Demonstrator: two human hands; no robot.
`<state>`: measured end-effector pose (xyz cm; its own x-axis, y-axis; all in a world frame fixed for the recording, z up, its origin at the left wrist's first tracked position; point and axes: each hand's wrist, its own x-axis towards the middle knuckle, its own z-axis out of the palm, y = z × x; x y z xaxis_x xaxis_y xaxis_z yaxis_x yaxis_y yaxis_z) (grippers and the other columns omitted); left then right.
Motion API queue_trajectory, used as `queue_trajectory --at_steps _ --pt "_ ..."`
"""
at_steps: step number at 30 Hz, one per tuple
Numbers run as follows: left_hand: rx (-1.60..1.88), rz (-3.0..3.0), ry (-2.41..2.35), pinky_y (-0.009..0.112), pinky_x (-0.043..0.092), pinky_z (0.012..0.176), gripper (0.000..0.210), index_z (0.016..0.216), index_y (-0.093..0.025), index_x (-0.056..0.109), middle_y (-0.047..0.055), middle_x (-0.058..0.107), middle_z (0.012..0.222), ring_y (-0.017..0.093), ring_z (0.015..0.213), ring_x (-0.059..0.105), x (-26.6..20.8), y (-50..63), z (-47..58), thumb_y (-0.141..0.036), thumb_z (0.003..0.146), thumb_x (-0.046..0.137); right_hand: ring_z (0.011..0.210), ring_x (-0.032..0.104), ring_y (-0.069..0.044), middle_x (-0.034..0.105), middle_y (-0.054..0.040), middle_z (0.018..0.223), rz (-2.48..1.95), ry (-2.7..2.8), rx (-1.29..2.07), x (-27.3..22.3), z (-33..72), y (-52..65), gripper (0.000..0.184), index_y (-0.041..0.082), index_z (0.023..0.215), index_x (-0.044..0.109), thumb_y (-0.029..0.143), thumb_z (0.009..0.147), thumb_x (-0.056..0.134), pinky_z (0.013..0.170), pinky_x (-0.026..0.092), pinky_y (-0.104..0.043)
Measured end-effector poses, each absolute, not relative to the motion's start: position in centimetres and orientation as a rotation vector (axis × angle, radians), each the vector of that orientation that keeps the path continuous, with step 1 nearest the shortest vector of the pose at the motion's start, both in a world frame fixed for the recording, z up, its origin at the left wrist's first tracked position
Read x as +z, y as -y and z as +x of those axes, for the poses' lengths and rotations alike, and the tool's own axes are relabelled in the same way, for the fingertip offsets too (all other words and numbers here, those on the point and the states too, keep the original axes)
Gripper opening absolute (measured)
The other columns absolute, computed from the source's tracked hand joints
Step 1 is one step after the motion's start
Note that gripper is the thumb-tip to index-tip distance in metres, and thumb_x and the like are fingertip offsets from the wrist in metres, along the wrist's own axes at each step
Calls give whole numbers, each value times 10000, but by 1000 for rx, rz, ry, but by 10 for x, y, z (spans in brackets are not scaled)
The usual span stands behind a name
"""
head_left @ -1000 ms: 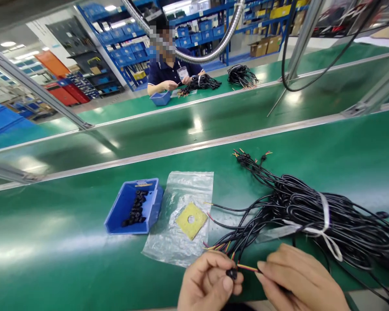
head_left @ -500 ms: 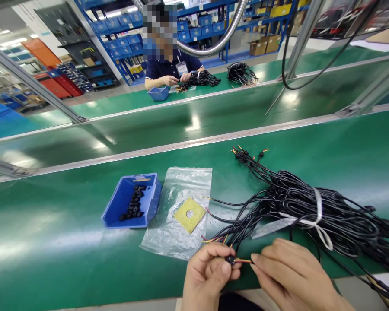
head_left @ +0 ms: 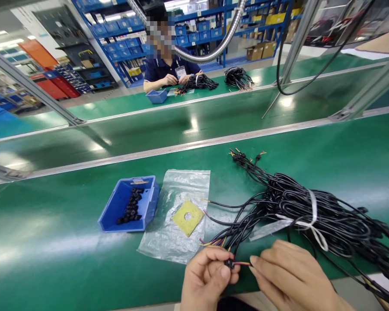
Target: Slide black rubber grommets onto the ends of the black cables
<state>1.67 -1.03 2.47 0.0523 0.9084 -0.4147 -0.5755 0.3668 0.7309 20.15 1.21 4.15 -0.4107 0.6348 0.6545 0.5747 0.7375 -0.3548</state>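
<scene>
My left hand [head_left: 209, 274] pinches a small black plastic connector [head_left: 228, 263] between thumb and fingers, low in the view. Out of its right side run thin red and yellow wires [head_left: 241, 263]. The tips of my right hand [head_left: 288, 272] are closed on the far end of these wires, which are stretched level between the hands. Just beyond lies a bundle of black cables [head_left: 298, 203] with bare coloured ends, bound by a white tie [head_left: 314, 207]. Several cable ends reach close to my left fingers.
A blue bin [head_left: 149, 207] holding several small black parts [head_left: 132, 207] stands at left. Beside it a yellow square pad with a hole [head_left: 183, 222] lies on a clear plastic bag [head_left: 171, 185]. Past the metal rail [head_left: 168, 151], a co-worker [head_left: 168, 69] handles cables at another green bench.
The camera view has shifted slightly. Both hands keep their grip on the connector and wires, almost in the same pose. The co-worker's hands have moved a little.
</scene>
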Motion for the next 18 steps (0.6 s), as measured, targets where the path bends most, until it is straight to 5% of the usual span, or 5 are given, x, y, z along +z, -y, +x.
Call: queue_trajectory --at_steps 18 --pt "1252 477 -1043 161 601 564 255 730 -224 839 9 743 768 142 621 765 26 13 20 -355 564 983 554 548 -118 622 -2 645 -876 2286 80 46 208 -15 252 147 904 683 64 990 461 557 448 -267"
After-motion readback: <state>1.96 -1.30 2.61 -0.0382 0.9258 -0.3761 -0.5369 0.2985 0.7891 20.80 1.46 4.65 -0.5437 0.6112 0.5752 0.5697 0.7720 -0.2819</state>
